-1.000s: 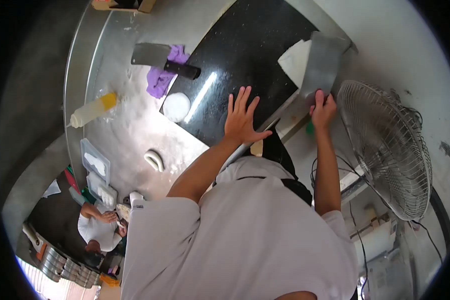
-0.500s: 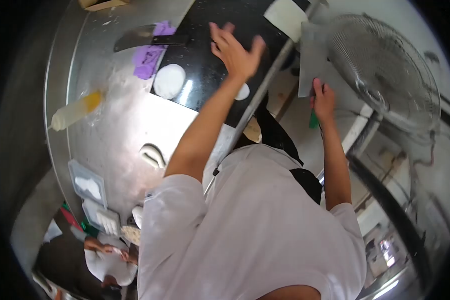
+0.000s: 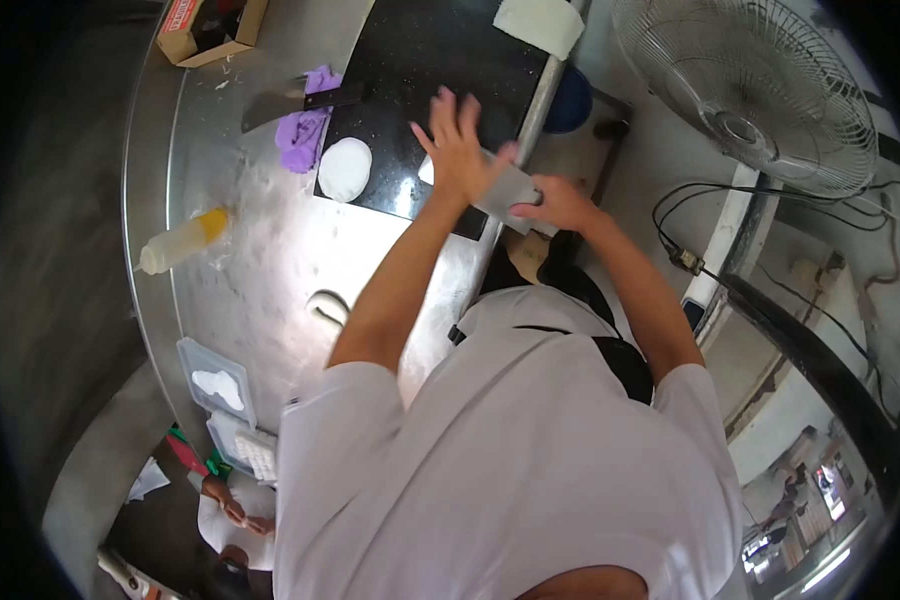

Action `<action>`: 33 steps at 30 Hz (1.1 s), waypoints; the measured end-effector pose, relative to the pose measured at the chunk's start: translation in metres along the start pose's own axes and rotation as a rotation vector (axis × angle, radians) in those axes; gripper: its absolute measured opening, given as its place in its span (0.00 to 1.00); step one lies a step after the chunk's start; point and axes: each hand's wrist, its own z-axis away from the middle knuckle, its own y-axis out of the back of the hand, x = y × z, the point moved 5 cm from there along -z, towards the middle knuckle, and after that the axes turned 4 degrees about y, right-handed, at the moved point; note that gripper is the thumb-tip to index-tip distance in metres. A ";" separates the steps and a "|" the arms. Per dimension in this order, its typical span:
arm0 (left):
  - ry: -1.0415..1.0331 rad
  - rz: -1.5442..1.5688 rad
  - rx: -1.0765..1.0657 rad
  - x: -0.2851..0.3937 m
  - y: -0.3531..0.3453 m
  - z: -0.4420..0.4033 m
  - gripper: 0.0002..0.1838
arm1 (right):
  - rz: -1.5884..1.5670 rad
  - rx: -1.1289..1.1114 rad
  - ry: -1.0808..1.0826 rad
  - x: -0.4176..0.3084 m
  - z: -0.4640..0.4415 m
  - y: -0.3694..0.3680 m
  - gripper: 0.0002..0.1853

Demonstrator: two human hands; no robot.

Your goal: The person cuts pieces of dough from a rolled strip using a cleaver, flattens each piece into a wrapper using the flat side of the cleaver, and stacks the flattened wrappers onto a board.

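Observation:
My left hand (image 3: 457, 150) is spread over the near part of the black board (image 3: 420, 70), beside a flat metal blade (image 3: 508, 192). The blade's handle end is in my right hand (image 3: 560, 204), just off the board's edge. Partly hidden by my left hand is a small white piece (image 3: 427, 170). A white round piece (image 3: 345, 169) lies at the board's left corner. Further up, a cleaver (image 3: 305, 103) rests across a purple cloth (image 3: 301, 138). A folded white cloth (image 3: 539, 24) is at the board's far right edge.
On the metal table (image 3: 260, 250) are a bottle with a yellow end (image 3: 183, 241), a pale curved piece (image 3: 327, 308), plastic containers (image 3: 218, 383) and a cardboard box (image 3: 212, 30). A wire fan (image 3: 750, 100) stands right. A co-worker (image 3: 238, 520) is at lower left.
My right hand has brought the blade from beyond the table's right side in to the board edge, near my left hand. My left hand has lifted from lying on the board.

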 end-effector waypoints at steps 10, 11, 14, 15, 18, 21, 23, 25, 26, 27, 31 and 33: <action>-0.046 -0.342 -0.372 0.002 -0.005 -0.045 0.61 | 0.247 0.047 0.012 -0.003 -0.039 0.017 0.41; -0.062 -0.339 -0.303 -0.002 -0.006 -0.057 0.61 | 0.291 0.068 0.019 -0.012 -0.047 0.026 0.41; -0.177 -0.368 -0.185 -0.016 -0.013 -0.093 0.60 | 0.331 0.045 -0.011 -0.031 -0.072 0.043 0.40; -0.203 -0.311 -0.183 -0.019 -0.013 -0.073 0.60 | 0.305 0.050 -0.012 -0.029 -0.070 0.036 0.41; -0.226 -0.277 -0.307 -0.008 -0.016 -0.030 0.61 | 0.131 -0.040 -0.013 0.000 -0.024 -0.010 0.47; -0.321 -0.227 -0.390 0.012 -0.020 -0.051 0.62 | 0.117 0.015 -0.059 0.003 -0.022 0.000 0.49; -0.336 -0.210 -0.352 0.013 -0.018 -0.063 0.62 | 0.102 0.034 -0.149 0.001 -0.026 0.004 0.46; -0.352 -0.225 -0.284 0.011 -0.020 -0.088 0.62 | 0.115 0.097 -0.091 0.002 -0.047 0.010 0.45; -0.352 -0.258 -0.278 0.009 -0.021 -0.103 0.64 | 0.148 0.161 -0.025 0.003 -0.058 0.017 0.44; -0.364 -0.296 -0.272 0.007 -0.022 -0.117 0.65 | 0.140 0.164 -0.003 0.001 -0.072 0.025 0.44; -0.425 -0.241 -0.349 -0.001 -0.022 -0.066 0.66 | 0.046 0.044 -0.061 -0.009 -0.035 0.007 0.48; -0.475 -0.187 -0.477 0.005 -0.019 -0.023 0.67 | 0.224 0.216 0.033 -0.011 0.005 -0.028 0.52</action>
